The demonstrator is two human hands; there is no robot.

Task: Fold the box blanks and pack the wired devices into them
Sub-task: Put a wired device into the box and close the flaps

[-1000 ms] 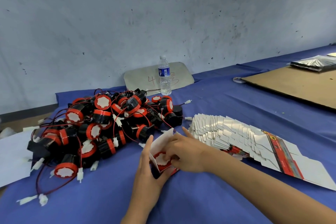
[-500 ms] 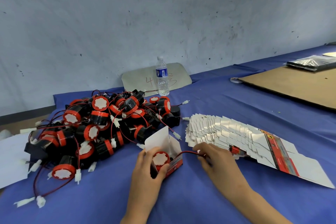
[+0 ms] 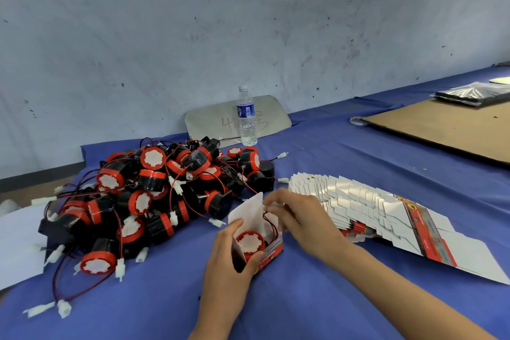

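Looking down from the head camera — the only view — at a blue cloth-covered table (image 3: 317, 298) set against a scuffed pale wall. Low and centre in the frame, a small folded red-and-white cardboard box (image 3: 271, 250) stands open-topped on the cloth, its white lid flap raised behind it. Inside sits one round black device with a red rim and white face (image 3: 250, 241), face up, with its thin red and black wire (image 3: 271, 222) looping up out of the opening.

The left hand (image 3: 226, 270) comes up from the bottom edge and grips the box, thumb on the near right side and fingers curled round the left wall. The right hand (image 3: 300, 218) reaches in from the lower right; its fingertips are bent together at the top of the wire beside the flap, seemingly pinching it, though the exact contact is hard to make out.

Left of centre lies a large tangled heap of matching black-and-red wired devices (image 3: 154, 199) with white plug ends. Right of centre, a fanned stack of flat white box blanks with red printed panels (image 3: 364, 210) runs toward the lower right.

Judging by this, the packing step is under way — the device is seated, the wire not yet stowed. The next move would call for coiling the wire down beside the device without snagging, then folding the flap shut.
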